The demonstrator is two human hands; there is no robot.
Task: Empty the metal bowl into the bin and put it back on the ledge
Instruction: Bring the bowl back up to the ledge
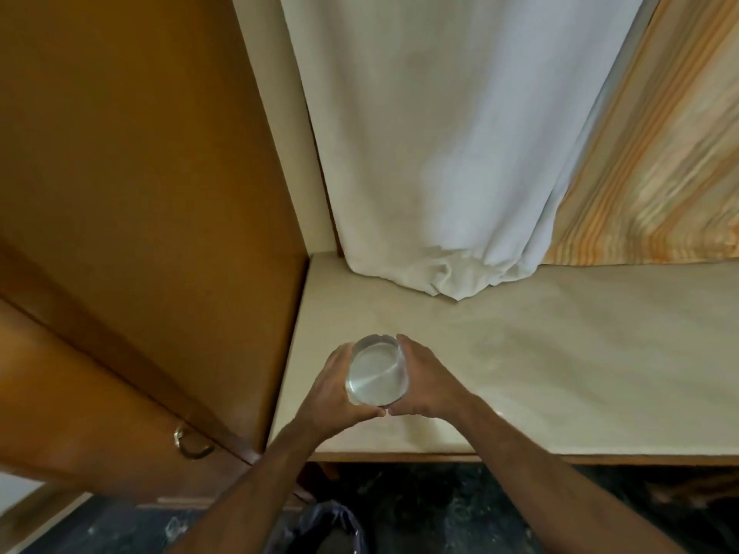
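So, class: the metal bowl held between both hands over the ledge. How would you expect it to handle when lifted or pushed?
The metal bowl looks thin-walled and shiny, so probably stiff, light and a bit slippery. Left hand and right hand clasp its sides. Its low walls and broad flat base suggest it would slide along the smooth ledge rather than tip or roll.

Pale ledge [540,373] is carrying the metal bowl [376,371] near its front-left corner, apparently resting on it. White curtain [448,273] hem is bunching on the ledge's back edge. Dark floor [440,513] below is holding a bin [320,525]
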